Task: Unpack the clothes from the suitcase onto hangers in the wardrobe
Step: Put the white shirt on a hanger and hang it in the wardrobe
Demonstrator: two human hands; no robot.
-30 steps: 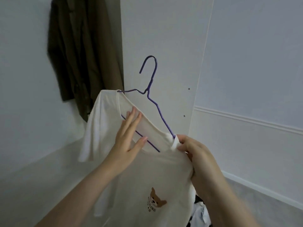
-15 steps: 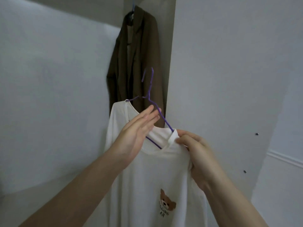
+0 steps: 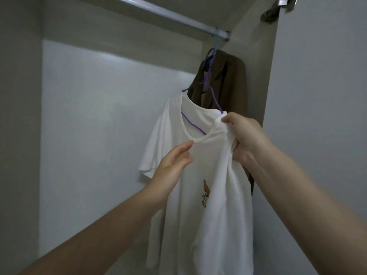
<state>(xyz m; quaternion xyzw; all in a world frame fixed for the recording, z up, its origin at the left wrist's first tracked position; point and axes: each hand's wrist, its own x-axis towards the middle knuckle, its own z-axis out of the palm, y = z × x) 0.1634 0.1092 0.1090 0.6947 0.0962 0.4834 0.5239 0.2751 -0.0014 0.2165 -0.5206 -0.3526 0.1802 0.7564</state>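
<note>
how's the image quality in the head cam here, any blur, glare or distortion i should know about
Head view: dim, flat light with a soft sheen on the wardrobe back panel; wide-angle lens bends the hanging rail and stretches both forearms; left hand is slightly motion-blurred, as is the print on the white t-shirt; the brown jacket is dark with little detail; right hand is sharper.
</note>
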